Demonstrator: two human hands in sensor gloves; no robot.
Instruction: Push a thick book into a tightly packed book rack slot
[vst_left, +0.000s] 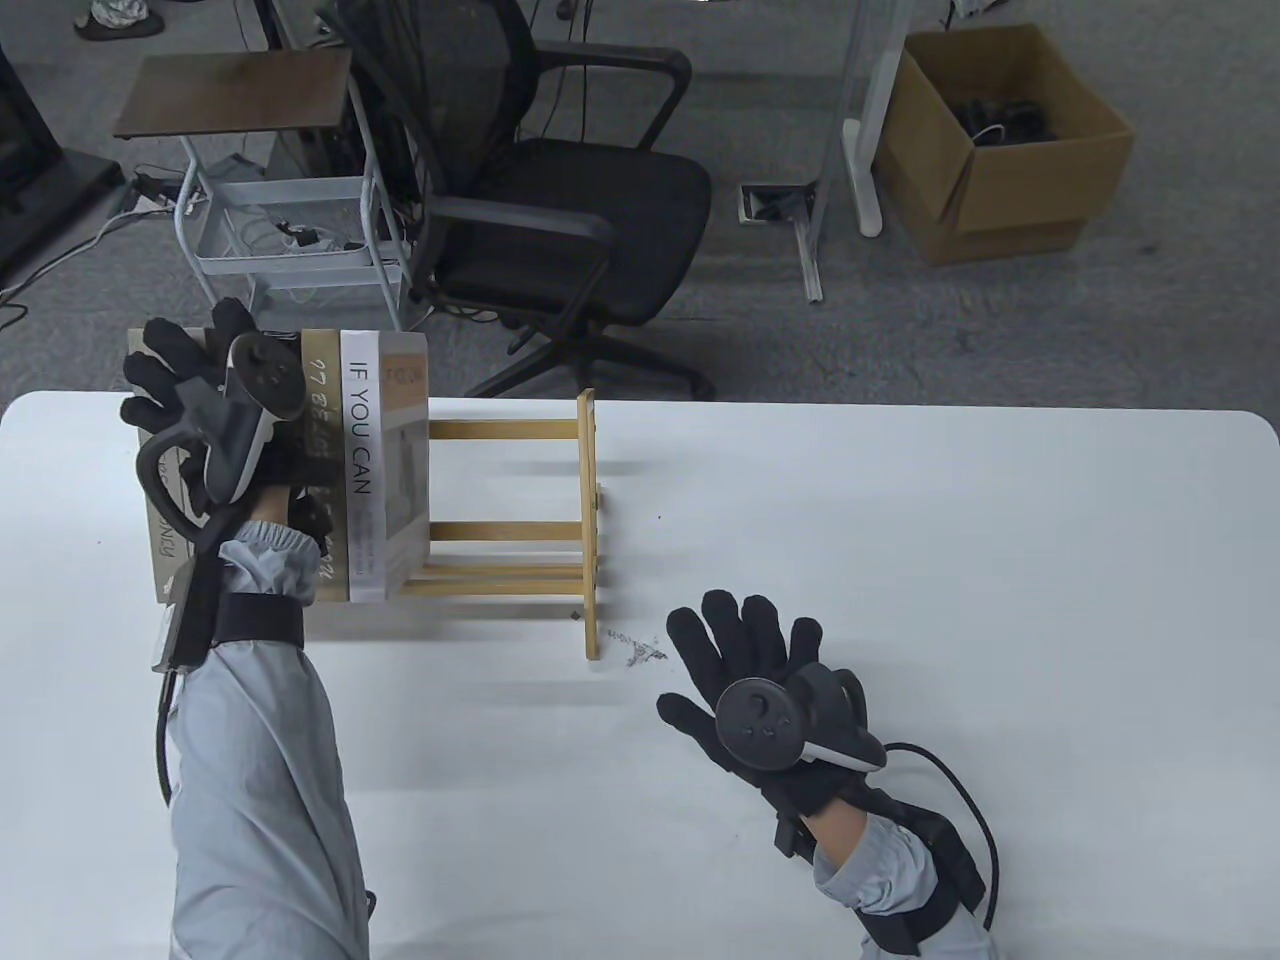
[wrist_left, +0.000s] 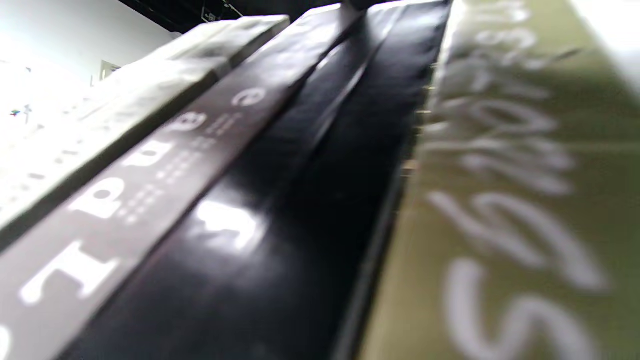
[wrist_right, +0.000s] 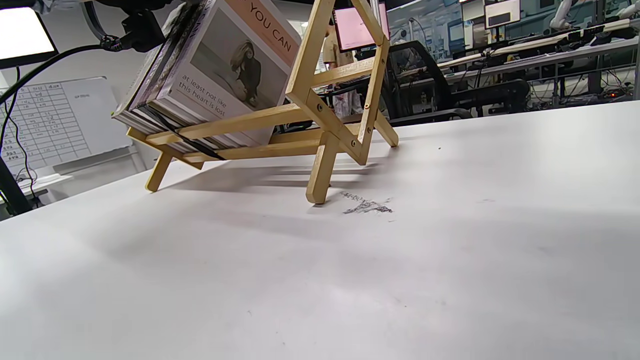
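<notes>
Books packed at the left end of the wooden book rack (vst_left: 520, 520), left-center of frame; outermost is the white-spined "IF YOU CAN" book (vst_left: 362, 470), black and olive spines beside it. Left hand (vst_left: 215, 400) rests fingers spread on the book tops; grip unclear. Right hand (vst_left: 760, 690) lies open, flat on the desk (vst_left: 900, 520), lower right, holding nothing.

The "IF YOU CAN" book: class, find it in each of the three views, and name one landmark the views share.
Table view: upper left, rightmost book in the rack.
Left wrist view: not identifiable; only blurred spines close up.
Right wrist view: upper left, its cover faces the camera.
Shared landmark: the rack's wooden end frame, in the table and right wrist views.
</notes>
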